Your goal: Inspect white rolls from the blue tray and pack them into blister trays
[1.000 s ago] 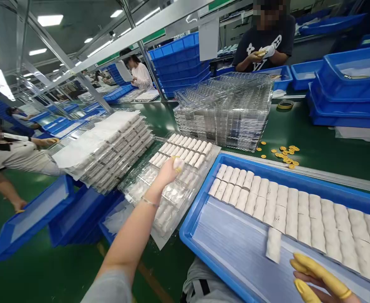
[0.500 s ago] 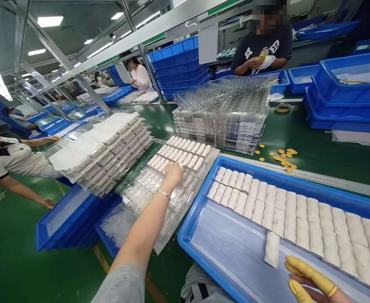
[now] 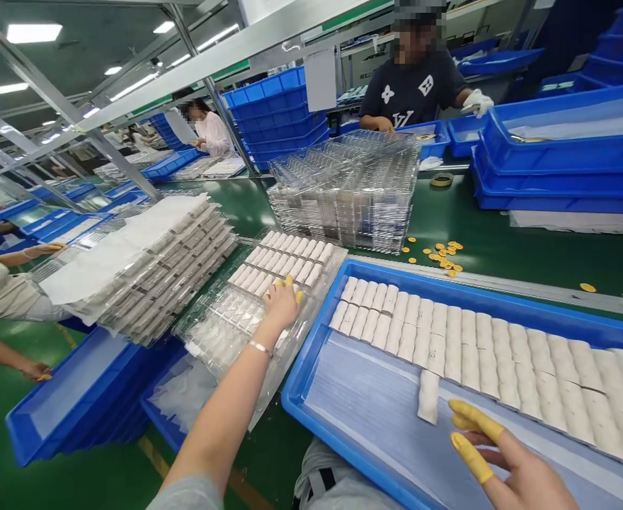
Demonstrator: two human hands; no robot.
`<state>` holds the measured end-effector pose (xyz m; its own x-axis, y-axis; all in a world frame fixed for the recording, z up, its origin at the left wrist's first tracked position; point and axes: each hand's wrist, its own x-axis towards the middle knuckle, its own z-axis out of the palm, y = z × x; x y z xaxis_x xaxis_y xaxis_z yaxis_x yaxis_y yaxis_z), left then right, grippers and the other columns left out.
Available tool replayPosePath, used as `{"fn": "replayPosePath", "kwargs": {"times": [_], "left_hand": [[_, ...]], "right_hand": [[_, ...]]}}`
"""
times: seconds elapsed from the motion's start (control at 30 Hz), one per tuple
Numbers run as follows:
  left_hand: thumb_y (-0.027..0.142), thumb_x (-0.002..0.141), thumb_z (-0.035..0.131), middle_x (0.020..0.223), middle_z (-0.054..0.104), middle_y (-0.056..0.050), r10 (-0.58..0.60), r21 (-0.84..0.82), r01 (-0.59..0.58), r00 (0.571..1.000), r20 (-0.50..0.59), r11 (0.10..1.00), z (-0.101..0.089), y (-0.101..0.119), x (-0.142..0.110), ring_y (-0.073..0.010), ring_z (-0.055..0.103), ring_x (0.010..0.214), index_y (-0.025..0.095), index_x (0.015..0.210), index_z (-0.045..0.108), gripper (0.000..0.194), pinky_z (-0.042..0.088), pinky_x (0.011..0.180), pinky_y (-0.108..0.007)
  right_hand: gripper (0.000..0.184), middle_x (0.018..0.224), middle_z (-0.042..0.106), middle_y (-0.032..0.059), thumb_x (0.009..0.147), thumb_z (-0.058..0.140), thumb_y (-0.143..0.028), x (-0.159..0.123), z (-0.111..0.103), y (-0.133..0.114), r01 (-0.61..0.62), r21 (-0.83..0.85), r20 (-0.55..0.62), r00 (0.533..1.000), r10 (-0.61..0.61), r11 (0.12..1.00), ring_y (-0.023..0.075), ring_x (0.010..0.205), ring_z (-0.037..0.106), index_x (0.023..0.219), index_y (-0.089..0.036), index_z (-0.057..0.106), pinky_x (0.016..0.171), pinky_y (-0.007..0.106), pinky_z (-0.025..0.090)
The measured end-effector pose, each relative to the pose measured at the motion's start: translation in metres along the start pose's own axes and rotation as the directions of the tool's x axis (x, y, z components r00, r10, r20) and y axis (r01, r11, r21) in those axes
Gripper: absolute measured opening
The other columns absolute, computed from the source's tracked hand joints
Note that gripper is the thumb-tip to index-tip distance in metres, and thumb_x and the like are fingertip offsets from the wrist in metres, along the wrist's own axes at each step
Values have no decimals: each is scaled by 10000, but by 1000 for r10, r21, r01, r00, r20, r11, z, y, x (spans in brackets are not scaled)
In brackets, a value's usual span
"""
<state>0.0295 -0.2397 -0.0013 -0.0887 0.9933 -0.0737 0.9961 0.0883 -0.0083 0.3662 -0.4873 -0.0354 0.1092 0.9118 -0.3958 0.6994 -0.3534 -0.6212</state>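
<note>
My left hand (image 3: 282, 303), yellow covers on its fingertips, reaches over a clear plastic tray (image 3: 221, 312). Its fingers are apart at the front of the rows of white wrapped rolls (image 3: 284, 262); I see nothing held, though the palm side is hidden. My right hand (image 3: 503, 460) hovers over the blue bin (image 3: 311, 354) at lower right, thumb and fingers spread with nothing between them. Just left of its fingertips, a single white wrapped roll (image 3: 428, 397) lies apart on the bin's liner. Two long rows of similar rolls (image 3: 468, 347) fill the bin's far side.
Filled trays (image 3: 152, 262) are stacked at left, above blue bins (image 3: 78, 397). Clear trays (image 3: 343, 198) stand piled behind. Yellow finger covers (image 3: 444, 255) lie scattered on the green table. A co-worker (image 3: 407, 85) stands opposite; another person's arm (image 3: 8, 358) shows at left.
The view has shifted right. My left hand's fingers have lifted and spread at the tray. More of my right hand shows, still open. The co-worker opposite has lowered the golden item and reaches toward the blue bins.
</note>
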Motion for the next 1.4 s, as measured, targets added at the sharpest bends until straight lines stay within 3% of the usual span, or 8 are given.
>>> {"fn": "replayPosePath", "kwargs": {"times": [0.13, 0.3, 0.6, 0.8, 1.0, 1.13, 1.27, 1.4], "left_hand": [[344, 963, 595, 1387, 569, -124, 202, -63, -201, 979, 9, 978, 2, 34, -30, -296, 592, 1198, 197, 1343, 555, 410, 501, 989, -541], [317, 953, 617, 1312, 616, -116, 401, -95, -391, 905, 141, 915, 19, 87, -54, -269, 636, 1115, 175, 1279, 597, 355, 549, 923, -492], [313, 943, 634, 1299, 620, -121, 307, -7, -322, 897, 318, 947, 27, 120, -32, -267, 647, 1091, 163, 1279, 594, 370, 564, 897, -480], [312, 947, 629, 1291, 625, -120, 229, -50, -225, 926, 300, 973, 25, 126, -43, -266, 647, 1092, 160, 1270, 599, 358, 562, 900, -481], [313, 943, 632, 1325, 603, -130, 214, -276, -141, 943, 256, 951, 8, 104, -67, -285, 624, 1137, 159, 1285, 590, 377, 540, 934, -507], [306, 945, 626, 1269, 617, -113, 378, -591, -147, 880, 287, 793, -11, 70, -90, -258, 647, 1052, 173, 1300, 566, 385, 566, 873, -471], [307, 801, 777, 1100, 622, -81, 624, -895, -41, 731, 276, 444, -16, 53, -128, -201, 673, 840, 213, 1433, 354, 767, 582, 670, -333], [386, 691, 846, 1182, 545, -93, 755, -984, 147, 633, 169, 97, -18, 62, -173, -201, 674, 863, 339, 1476, 168, 1039, 575, 630, -283]], "right_hand": [[515, 1177, 730, 154, 1003, 433, -310, 19, -4, -28, -22, -294, 47, 998, 38, 956, 314, 981, 735, 1493, -153, 435, 830, 476, 602], [353, 1171, 693, 106, 1005, 604, -274, 39, 9, -57, 0, -446, 90, 995, 45, 895, 268, 988, 704, 1341, -171, 572, 860, 476, 583], [249, 1119, 701, 76, 997, 634, -263, 25, 17, -43, -33, -477, 92, 992, 87, 879, 227, 922, 710, 1220, -151, 628, 832, 435, 601], [234, 1140, 688, 82, 984, 645, -238, 27, 23, -30, -87, -372, 26, 994, 104, 924, 242, 968, 696, 1198, -142, 629, 870, 456, 580], [587, 1073, 675, 119, 906, 570, -105, 22, 14, -15, -82, -9, -1, 997, 82, 997, 289, 883, 677, 1455, -110, 363, 905, 527, 505], [689, 1048, 639, 95, 899, 499, -249, 3, 9, -21, -23, 411, 6, 1000, 22, 911, 264, 806, 675, 1514, -185, 196, 833, 467, 537], [733, 1016, 623, 79, 900, 563, -455, -19, 5, -39, 42, 692, 6, 998, -64, 721, 245, 818, 663, 1509, -245, 213, 726, 397, 562], [735, 1075, 641, 57, 854, 726, -525, -40, -6, -58, 67, 861, 7, 989, -145, 504, 225, 891, 646, 1464, -357, 353, 759, 361, 555]]}}
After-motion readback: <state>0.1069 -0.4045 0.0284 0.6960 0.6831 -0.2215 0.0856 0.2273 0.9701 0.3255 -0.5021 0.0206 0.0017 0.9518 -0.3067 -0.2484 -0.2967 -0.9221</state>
